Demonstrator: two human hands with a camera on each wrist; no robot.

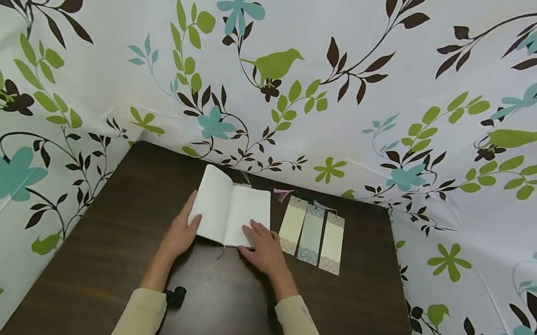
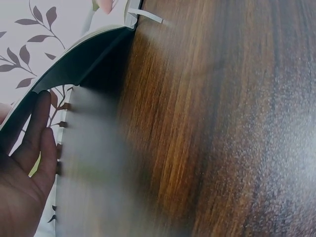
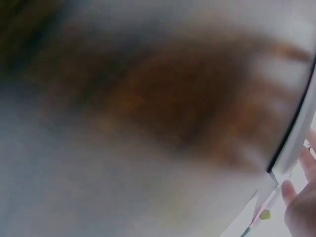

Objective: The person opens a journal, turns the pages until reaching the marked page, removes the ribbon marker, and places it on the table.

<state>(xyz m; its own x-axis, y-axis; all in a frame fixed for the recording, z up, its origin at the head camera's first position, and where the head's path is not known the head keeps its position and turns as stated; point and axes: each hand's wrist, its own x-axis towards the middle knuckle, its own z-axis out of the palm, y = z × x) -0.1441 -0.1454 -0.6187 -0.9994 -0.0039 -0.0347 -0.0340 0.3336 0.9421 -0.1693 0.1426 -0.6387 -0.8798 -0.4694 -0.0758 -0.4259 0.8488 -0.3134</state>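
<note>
An open notebook [image 1: 250, 205] with blank white pages lies near the far edge of the table, its left side raised at a tilt. My left hand [image 1: 182, 232] grips that left side, thumb over the page and fingers behind the dark cover [image 2: 64, 69], as the left wrist view shows. Spread over the lower part of the right page, my right hand [image 1: 265, 249] rests with its fingers fairly straight. A thin ribbon [image 2: 148, 16] sticks out at the bottom of the spine. Just right of the notebook are a cream bookmark [image 1: 293, 224], a blue-grey bookmark [image 1: 311, 232] and another cream bookmark [image 1: 332, 244].
The dark wooden table [image 1: 213, 318] ends at patterned cloth [image 1: 273, 134] hanging behind and at both sides. A pink tassel [image 1: 282, 194] lies above the nearest bookmark. On my left wrist sits a small black device [image 1: 175, 297]. Much of the right wrist view is blurred.
</note>
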